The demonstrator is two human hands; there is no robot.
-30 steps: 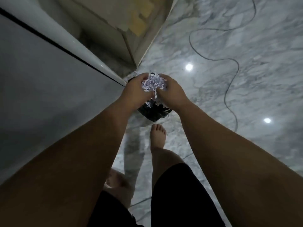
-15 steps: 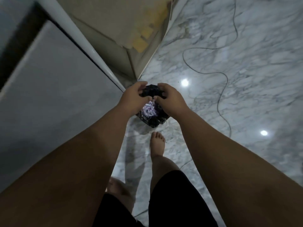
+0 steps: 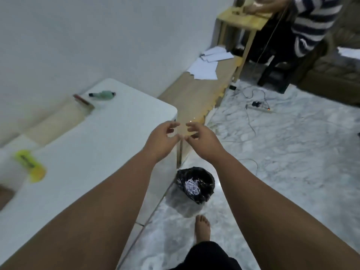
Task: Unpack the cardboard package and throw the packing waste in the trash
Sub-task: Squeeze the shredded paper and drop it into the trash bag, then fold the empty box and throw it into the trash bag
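Above the table (image 3: 93,152) corner, I am watching the left hand (image 3: 161,140) and right hand (image 3: 202,140) hanging side by side, fingers loosely spread, holding nothing. Below them on the floor, shredded paper (image 3: 191,187) is lying inside the black-lined trash bin (image 3: 204,184).

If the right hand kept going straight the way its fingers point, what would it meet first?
Most likely the left hand. The right hand has its fingers curled leftward, their tips nearly touching the left fingertips, both held above the table corner. Depth between them is unclear.
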